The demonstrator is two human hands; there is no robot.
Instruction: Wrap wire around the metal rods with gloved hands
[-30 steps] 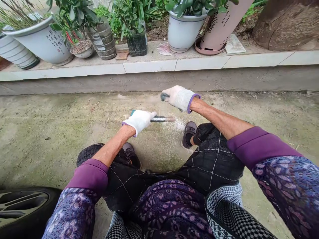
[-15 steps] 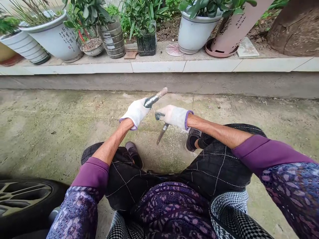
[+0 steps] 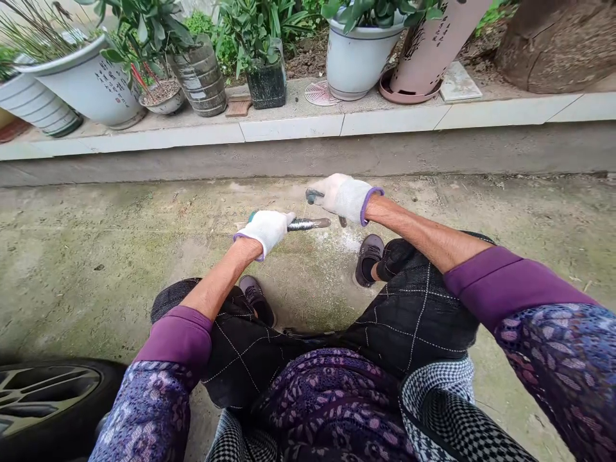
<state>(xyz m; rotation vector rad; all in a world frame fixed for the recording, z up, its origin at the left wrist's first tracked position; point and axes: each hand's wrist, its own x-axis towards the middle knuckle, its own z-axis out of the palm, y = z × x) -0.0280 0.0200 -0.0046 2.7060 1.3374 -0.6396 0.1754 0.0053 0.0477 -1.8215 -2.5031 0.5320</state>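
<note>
My left hand [image 3: 268, 228], in a white glove with dark-coated fingers, is closed round a short rod wound with shiny wire or thread [image 3: 303, 224]. The rod lies nearly level, its bare brownish end pointing right. Above and to the right, my right hand [image 3: 332, 194], gloved the same way, has its fingers curled in. A second brown stick [image 3: 342, 221] shows below that hand, mostly hidden by it. One thin strand [image 3: 304, 208] runs between the wound rod and my right fingers.
Along the far side runs a white-tiled ledge [image 3: 289, 129] with several potted plants, among them a white pot [image 3: 360, 64] and a pink planter [image 3: 423, 54]. My shoes [image 3: 369, 256] rest on the mossy concrete. A car wheel [image 3: 52, 398] stands at lower left.
My right hand has moved up and right; my left hand has come down slightly. The wound rod has turned from slanting upward to nearly level. Less of the second stick shows.
</note>
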